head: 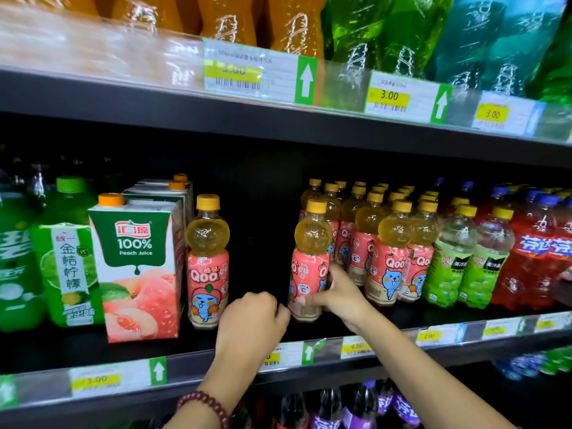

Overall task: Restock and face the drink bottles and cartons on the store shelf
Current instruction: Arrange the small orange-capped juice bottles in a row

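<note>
Qoo bottle (309, 261) stands upright, cap up, right hand (340, 292) fingers gripping it, left hand (250, 317) curled beside

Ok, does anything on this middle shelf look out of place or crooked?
Yes. The Qoo bottle in the right hand shows its label turned sideways, unlike the lone Qoo bottle beside the peach juice carton. An empty gap separates the two. No spills or damage visible.
</note>
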`<action>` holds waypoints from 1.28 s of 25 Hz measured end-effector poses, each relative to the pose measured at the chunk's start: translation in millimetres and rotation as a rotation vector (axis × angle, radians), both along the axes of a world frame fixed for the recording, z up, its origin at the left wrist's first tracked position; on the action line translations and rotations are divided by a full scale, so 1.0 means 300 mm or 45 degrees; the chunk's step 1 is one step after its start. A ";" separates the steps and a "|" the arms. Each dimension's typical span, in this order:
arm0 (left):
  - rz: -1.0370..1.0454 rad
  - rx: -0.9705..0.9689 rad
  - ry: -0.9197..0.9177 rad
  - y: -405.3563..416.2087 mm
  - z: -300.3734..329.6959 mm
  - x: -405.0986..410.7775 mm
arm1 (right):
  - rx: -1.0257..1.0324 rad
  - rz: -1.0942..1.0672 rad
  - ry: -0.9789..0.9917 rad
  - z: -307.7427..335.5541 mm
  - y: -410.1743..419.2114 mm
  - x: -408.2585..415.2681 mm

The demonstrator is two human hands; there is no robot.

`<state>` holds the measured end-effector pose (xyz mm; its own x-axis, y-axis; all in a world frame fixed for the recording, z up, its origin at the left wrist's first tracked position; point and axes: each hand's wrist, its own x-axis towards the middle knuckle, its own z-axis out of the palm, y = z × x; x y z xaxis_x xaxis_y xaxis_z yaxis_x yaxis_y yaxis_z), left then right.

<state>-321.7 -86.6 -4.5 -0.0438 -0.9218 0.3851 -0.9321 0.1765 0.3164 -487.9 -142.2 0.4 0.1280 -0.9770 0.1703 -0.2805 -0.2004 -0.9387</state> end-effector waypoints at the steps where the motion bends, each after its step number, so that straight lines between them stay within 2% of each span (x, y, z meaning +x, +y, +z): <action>1: 0.008 -0.041 0.001 0.006 0.001 -0.002 | -0.018 -0.003 0.010 0.000 0.015 -0.005; 4: 0.000 -0.261 0.062 0.015 -0.006 0.002 | -0.123 -0.041 0.073 0.016 0.080 -0.014; 9: -0.210 -0.408 0.599 0.090 0.091 -0.046 | -0.352 -0.186 0.039 0.082 0.202 0.007; 13: -0.326 -0.540 0.927 0.152 0.244 -0.159 | -0.585 -0.335 0.195 0.111 0.290 0.047; 17: -0.317 -0.546 1.008 0.173 0.333 -0.214 | -0.689 -0.457 0.237 0.111 0.368 0.081; 20: -0.405 -0.457 1.229 0.177 0.361 -0.192 | -0.549 -0.258 0.218 0.127 0.405 0.026; 22: -0.464 -0.383 1.487 0.176 0.381 -0.163 | -0.189 0.128 -0.090 0.145 0.415 -0.033; 24: -0.544 -0.305 1.639 0.181 0.390 -0.152 | 0.141 0.547 -0.448 0.146 0.426 -0.078; 25: -0.584 -0.259 1.657 0.189 0.391 -0.153 | 0.213 0.691 -0.524 0.142 0.436 -0.089; 27: -0.635 -0.183 1.643 0.213 0.393 -0.161 | 0.233 0.738 -0.570 0.126 0.455 -0.081; 30: -0.521 -0.261 1.503 0.216 0.392 -0.145 | 0.055 0.459 -0.511 0.138 0.489 -0.021; 32: -0.383 -0.321 1.399 0.199 0.382 -0.121 | -0.186 0.135 -0.246 0.162 0.509 0.027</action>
<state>-358.1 -26.9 110.2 0.2234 -0.8230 0.5223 -0.0879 0.5167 0.8516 -479.9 10.6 48.9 0.1795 -0.9233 0.3397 -0.0693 -0.3563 -0.9318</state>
